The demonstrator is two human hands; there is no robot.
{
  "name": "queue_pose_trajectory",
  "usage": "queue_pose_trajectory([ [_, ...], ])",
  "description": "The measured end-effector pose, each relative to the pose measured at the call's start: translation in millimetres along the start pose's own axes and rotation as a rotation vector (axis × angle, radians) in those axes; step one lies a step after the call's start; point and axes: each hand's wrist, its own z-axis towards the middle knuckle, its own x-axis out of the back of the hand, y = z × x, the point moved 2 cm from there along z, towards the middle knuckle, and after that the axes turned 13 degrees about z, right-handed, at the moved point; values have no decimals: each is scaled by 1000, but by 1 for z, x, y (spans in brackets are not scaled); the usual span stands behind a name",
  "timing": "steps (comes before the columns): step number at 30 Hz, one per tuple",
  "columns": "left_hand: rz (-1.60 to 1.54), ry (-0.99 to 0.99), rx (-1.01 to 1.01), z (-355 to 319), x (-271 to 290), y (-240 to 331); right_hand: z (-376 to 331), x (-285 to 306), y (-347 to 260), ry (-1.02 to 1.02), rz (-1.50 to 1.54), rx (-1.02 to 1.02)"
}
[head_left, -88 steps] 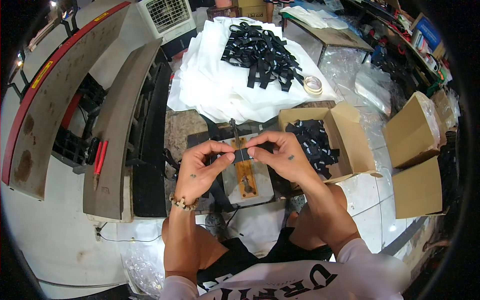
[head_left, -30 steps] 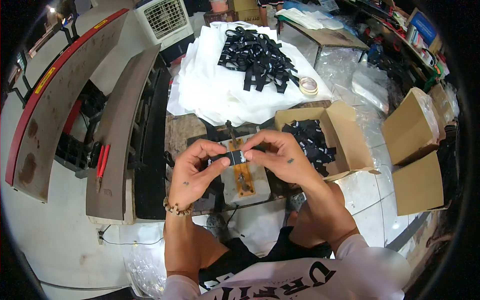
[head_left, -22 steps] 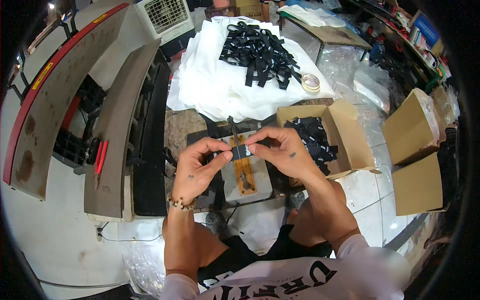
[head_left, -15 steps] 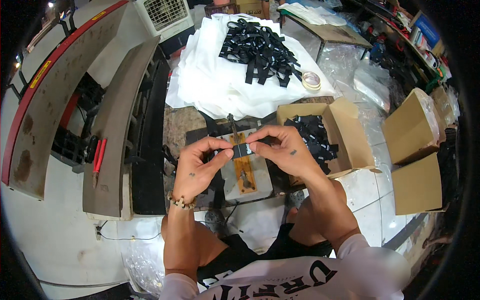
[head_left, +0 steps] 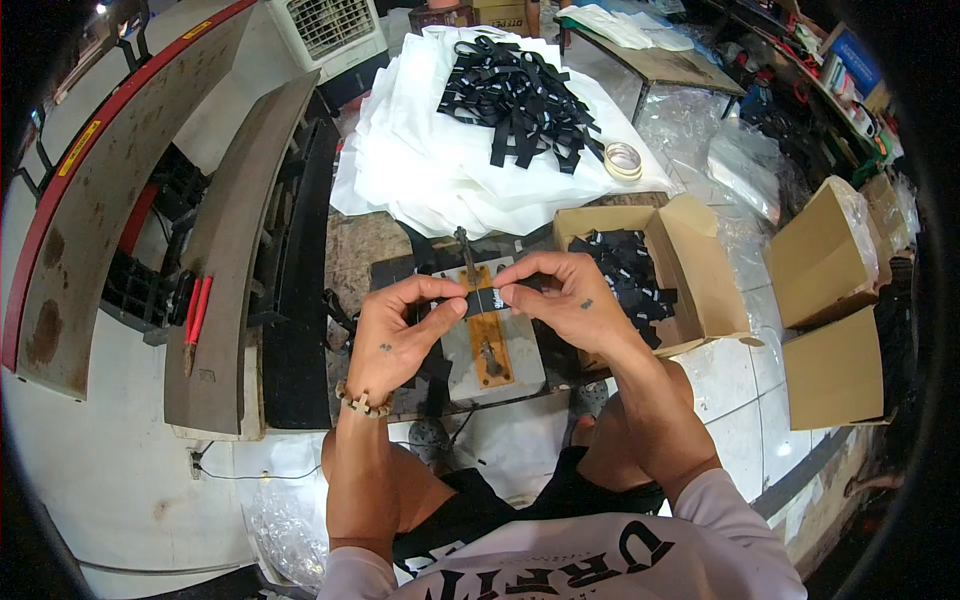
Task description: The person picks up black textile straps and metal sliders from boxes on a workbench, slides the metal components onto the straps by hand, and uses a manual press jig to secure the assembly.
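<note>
A short black ribbon (head_left: 484, 302) with pale printing is stretched between my two hands, lying across a thin wire on a narrow wooden block (head_left: 492, 345). My left hand (head_left: 392, 332) pinches its left end between thumb and fingers. At the other end my right hand (head_left: 572, 305) pinches it the same way. The block has metal fittings at both ends and sits on a pale flat base (head_left: 525, 365). Just right of my right hand, an open cardboard box (head_left: 712, 275) holds many small black pieces (head_left: 625, 265).
Beyond my hands, a heap of black ribbons (head_left: 520, 105) lies on stacked white sheets (head_left: 395, 160), beside tape rolls (head_left: 622, 162). Red-handled pliers (head_left: 198, 315) rest on a long panel machine (head_left: 215, 260) at left. More cardboard boxes (head_left: 835, 365) stand at right.
</note>
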Motion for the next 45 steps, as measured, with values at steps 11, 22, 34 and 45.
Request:
queue_pose_trajectory([
  [11, -10, -24, -1, 1, 0, 1, 0, -2, 0, -15, 50, 24],
  [22, 18, -30, -17, -1, 2, -5, 2, 18, 3, 19, -174, 64],
  [34, -63, 55, -93, -23, 18, 29, -6, 73, -12, 275, -742, 279],
  [45, -128, -25, -119, -21, 12, 29, -19, -13, -35, -93, 129, 139],
])
